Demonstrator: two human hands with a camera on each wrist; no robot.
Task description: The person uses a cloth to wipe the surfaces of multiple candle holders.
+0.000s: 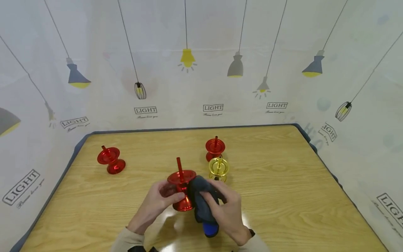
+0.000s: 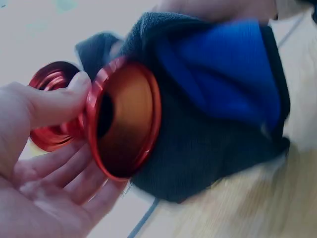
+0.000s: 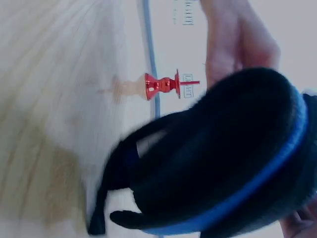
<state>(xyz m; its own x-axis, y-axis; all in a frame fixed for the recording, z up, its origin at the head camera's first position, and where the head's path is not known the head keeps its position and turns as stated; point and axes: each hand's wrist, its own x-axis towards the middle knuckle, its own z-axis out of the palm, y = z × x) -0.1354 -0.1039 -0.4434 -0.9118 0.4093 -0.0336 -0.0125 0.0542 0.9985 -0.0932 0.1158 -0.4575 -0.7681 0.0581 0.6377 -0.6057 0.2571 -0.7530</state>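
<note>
My left hand (image 1: 154, 201) grips a shiny red candle holder (image 1: 183, 204) by its narrow waist, slightly tilted above the table, with a thin red stem rising from its dish. In the left wrist view the hollow underside of its base (image 2: 131, 111) faces the camera, the thumb on one side and fingers beneath. My right hand (image 1: 229, 211) pinches a bunched dark grey cloth (image 1: 203, 206) with a blue reverse, right against the holder's right side. The cloth covers part of the holder and hides some right fingers.
Just beyond my right hand stands a gold candle holder (image 1: 218, 168), with a red candle holder (image 1: 215, 147) behind it. Another red candle holder (image 1: 115, 166) stands at the left of the wooden table (image 1: 292, 175). Printed white sheeting (image 1: 173, 84) surrounds the table's back and sides.
</note>
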